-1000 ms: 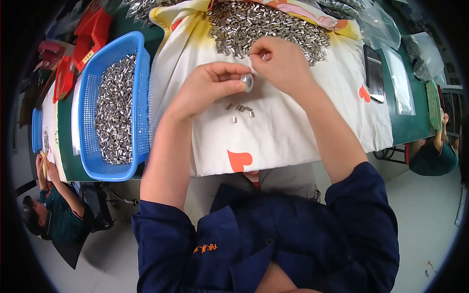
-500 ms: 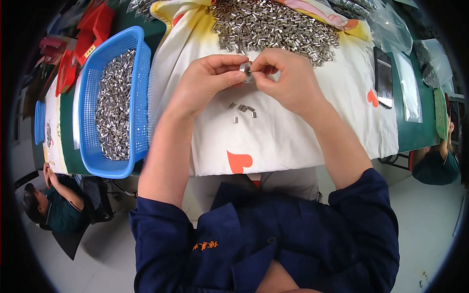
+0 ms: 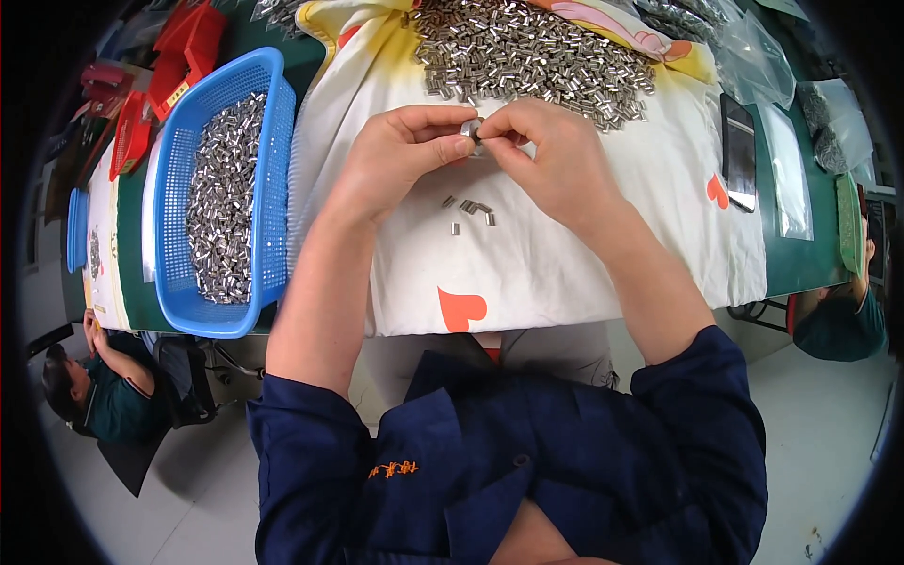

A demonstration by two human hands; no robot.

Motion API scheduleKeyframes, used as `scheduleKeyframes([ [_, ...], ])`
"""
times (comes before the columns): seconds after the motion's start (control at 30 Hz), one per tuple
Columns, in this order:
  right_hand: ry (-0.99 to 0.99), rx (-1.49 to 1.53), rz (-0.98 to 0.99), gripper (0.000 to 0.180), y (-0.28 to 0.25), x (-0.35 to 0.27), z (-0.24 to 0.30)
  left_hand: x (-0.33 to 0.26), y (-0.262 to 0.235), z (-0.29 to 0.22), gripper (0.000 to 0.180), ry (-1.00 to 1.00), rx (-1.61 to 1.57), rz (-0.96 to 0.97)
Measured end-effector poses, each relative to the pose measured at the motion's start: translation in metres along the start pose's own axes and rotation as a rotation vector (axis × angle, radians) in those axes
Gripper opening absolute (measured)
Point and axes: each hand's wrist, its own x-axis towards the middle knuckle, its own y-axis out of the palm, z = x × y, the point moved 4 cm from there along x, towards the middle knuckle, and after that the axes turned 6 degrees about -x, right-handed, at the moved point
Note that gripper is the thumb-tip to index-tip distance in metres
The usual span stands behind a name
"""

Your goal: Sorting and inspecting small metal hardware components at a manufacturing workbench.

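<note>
A blue plastic basket (image 3: 273,179) stands at the left of the table, part filled with small silver metal sleeves. Red plastic trays (image 3: 179,47) lie beyond it, and a smaller blue tray (image 3: 77,226) sits further left. A large heap of metal sleeves (image 3: 527,52) spreads over the white cloth (image 3: 565,273), which bears orange heart prints. A dark phone (image 3: 738,151) lies at the right, beside clear plastic bags (image 3: 786,179) on the green tabletop (image 3: 800,264). Other people sit at both sides.
</note>
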Motion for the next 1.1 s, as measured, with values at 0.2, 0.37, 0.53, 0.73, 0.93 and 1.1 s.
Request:
scheduleKeyframes([
  [0.2, 0.118, 0.163, 0.02, 0.009, -0.004, 0.001, 0.001, -0.002, 0.001, -0.004, 0.032, 0.01, -0.032, 0.014],
  [0.37, 0.204, 0.344, 0.032, 0.008, -0.003, -0.001, -0.008, -0.003, -0.001, -0.003, 0.03, 0.047, -0.074, 0.031],
  [0.53, 0.045, 0.128, -0.066, 0.007, -0.002, -0.002, -0.004, -0.001, 0.001, -0.002, 0.03, 0.078, -0.146, 0.039],
  [0.73, -0.084, -0.027, -0.117, 0.006, -0.001, -0.003, 0.0, -0.001, 0.002, -0.002, 0.031, 0.064, -0.108, 0.018],
  [0.93, -0.082, 0.009, -0.118, 0.007, 0.001, -0.001, 0.004, -0.004, -0.001, -0.002, 0.032, 0.052, -0.029, -0.086],
  [1.1, -0.146, -0.147, -0.031, 0.013, 0.007, -0.002, 0.004, -0.004, -0.003, 0.001, 0.03, 0.056, -0.13, -0.038],
])
